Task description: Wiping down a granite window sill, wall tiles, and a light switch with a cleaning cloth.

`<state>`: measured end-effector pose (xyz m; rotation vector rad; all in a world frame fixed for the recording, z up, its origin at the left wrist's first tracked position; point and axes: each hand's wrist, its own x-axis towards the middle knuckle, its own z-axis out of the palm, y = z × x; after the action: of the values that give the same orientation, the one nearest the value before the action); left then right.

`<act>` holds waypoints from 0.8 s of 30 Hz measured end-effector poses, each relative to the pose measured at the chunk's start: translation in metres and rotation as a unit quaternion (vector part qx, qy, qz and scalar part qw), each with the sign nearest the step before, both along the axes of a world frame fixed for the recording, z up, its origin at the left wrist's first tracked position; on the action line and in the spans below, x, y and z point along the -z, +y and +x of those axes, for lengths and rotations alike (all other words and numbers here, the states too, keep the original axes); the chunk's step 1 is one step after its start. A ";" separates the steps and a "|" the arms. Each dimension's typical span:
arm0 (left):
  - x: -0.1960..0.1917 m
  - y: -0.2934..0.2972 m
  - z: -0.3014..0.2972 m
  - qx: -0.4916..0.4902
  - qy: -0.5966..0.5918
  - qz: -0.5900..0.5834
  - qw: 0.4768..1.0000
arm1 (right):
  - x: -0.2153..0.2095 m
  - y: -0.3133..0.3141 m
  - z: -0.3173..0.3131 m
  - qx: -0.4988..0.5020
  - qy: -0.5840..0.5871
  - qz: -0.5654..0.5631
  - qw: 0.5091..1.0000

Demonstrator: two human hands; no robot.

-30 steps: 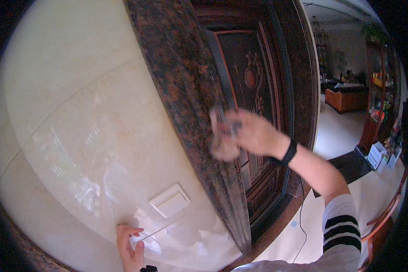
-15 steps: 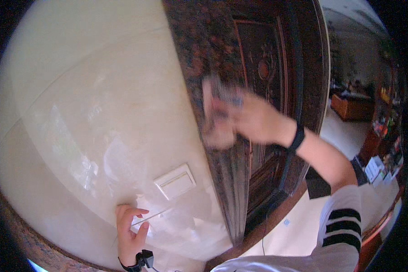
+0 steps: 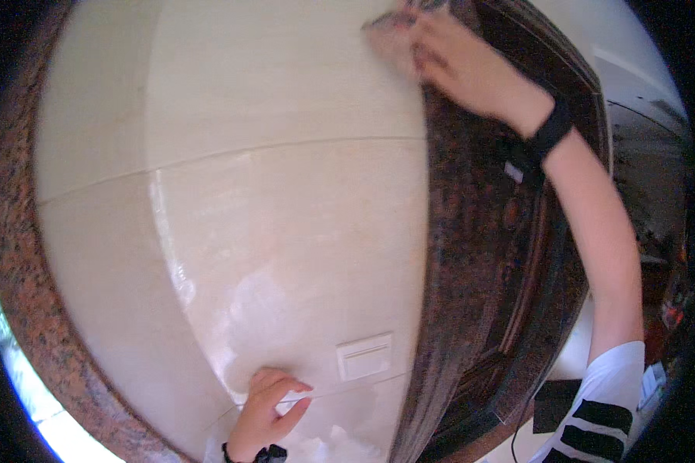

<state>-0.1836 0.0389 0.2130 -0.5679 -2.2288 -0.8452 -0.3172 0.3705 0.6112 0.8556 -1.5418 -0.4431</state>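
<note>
High up, my right hand (image 3: pixel 471 71) is closed on a crumpled cloth (image 3: pixel 394 42), pinkish-brown with darker patches and blurred by motion. The cloth lies where the cream tiled wall (image 3: pixel 301 201) meets the dark, stone-like door frame (image 3: pixel 471 224), seemingly against the surface. Low on the wall, my left hand (image 3: pixel 269 405) has thumb and fingers apart and holds nothing. Its fingertips rest at or very near the glossy tile; contact is hard to tell. Just right of it sits a white wall switch (image 3: pixel 365 356).
A dark carved door (image 3: pixel 529 255) stands inside the frame on the right. Reddish-brown speckled stone trim (image 3: pixel 62 339) borders the wall at the left, with bright daylight beyond. A thin dark cable (image 3: pixel 515 440) hangs at the lower right.
My right hand has moved upward with the cloth, from the middle of the door frame to its upper edge. The view has shifted; my left hand keeps its pose low by the wall.
</note>
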 end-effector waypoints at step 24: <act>0.026 0.011 0.022 -0.117 0.056 0.181 0.975 | 0.295 -0.073 0.006 -0.102 -0.171 0.080 0.977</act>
<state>-0.1615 0.0502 0.1874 -0.1717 -1.9295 -1.0344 -0.3116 0.2979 0.3160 1.2541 -1.7234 -0.2823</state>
